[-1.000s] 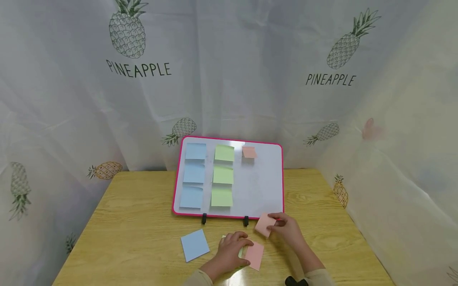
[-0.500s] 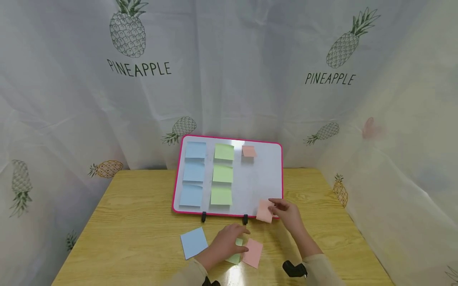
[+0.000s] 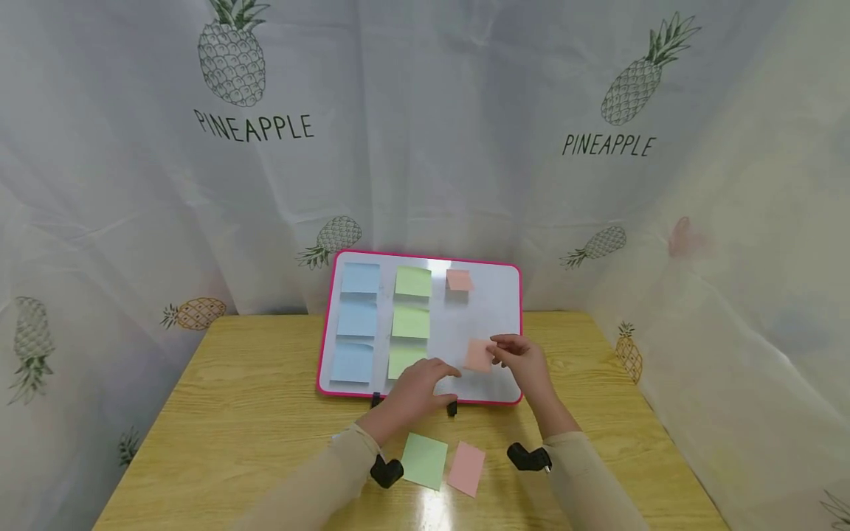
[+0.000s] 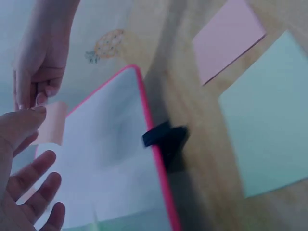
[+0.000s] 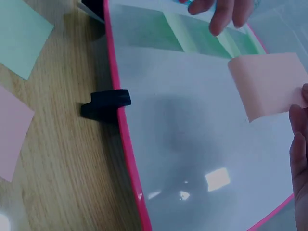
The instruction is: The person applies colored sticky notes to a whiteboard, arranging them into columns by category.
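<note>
My right hand (image 3: 527, 367) pinches a pink sticky note (image 3: 478, 355) by its right edge, in front of the lower right of a whiteboard (image 3: 494, 310) with a pink frame. In the right wrist view the note (image 5: 269, 84) curls at its far end. My left hand (image 3: 415, 389) reaches toward the note from the left, its fingers spread and holding nothing, overlapping the board's lower edge. On the board are a column of blue sticky notes (image 3: 357, 319), a column of green sticky notes (image 3: 410, 321) and one pink note (image 3: 460, 280) at the top.
On the wooden table (image 3: 252, 383) in front of the board lie a green sticky pad (image 3: 425, 462) and a pink sticky pad (image 3: 467, 469). Black clips (image 5: 107, 101) support the board's lower edge. A pineapple-print curtain (image 3: 425, 147) hangs behind.
My right hand has raised the pink note from near the table to in front of the board. My left hand has left the pads and moved up toward the note, uncovering the green pad.
</note>
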A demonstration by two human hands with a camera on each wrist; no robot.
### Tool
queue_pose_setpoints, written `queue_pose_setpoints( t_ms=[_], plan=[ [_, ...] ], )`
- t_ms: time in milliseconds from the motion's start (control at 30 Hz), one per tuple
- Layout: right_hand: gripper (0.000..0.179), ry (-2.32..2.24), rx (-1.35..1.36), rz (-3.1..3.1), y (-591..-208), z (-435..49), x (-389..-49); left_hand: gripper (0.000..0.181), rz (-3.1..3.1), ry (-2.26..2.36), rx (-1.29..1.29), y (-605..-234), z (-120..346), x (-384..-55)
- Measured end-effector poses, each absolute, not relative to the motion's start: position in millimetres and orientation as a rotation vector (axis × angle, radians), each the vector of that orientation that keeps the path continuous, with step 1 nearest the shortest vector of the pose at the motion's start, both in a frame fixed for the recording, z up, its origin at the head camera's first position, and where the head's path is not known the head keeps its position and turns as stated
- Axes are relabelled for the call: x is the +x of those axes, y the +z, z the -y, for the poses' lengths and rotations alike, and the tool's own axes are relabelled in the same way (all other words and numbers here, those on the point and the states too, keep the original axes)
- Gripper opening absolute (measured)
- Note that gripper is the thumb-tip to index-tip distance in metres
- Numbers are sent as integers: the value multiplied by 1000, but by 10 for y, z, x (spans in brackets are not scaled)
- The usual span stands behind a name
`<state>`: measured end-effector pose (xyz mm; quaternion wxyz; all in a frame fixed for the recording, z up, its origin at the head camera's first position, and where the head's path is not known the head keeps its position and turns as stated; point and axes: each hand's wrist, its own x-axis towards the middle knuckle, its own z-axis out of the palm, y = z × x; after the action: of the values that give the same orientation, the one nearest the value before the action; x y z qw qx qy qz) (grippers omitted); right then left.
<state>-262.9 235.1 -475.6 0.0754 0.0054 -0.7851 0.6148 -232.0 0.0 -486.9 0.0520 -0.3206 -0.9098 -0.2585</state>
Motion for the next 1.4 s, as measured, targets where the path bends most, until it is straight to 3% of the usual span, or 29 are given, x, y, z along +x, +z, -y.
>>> queue_pose_setpoints(
  t_ms=[567, 1400],
  plan=[
    [24, 2153, 124, 2050, -4876, -2200, -2964, 38, 2716, -684, -730, -4789, 309, -3026],
    [20, 2137, 119, 2069, -5072, -2181, -3101, 43, 2815, -648, -574, -4867, 325, -3255]
  ],
)
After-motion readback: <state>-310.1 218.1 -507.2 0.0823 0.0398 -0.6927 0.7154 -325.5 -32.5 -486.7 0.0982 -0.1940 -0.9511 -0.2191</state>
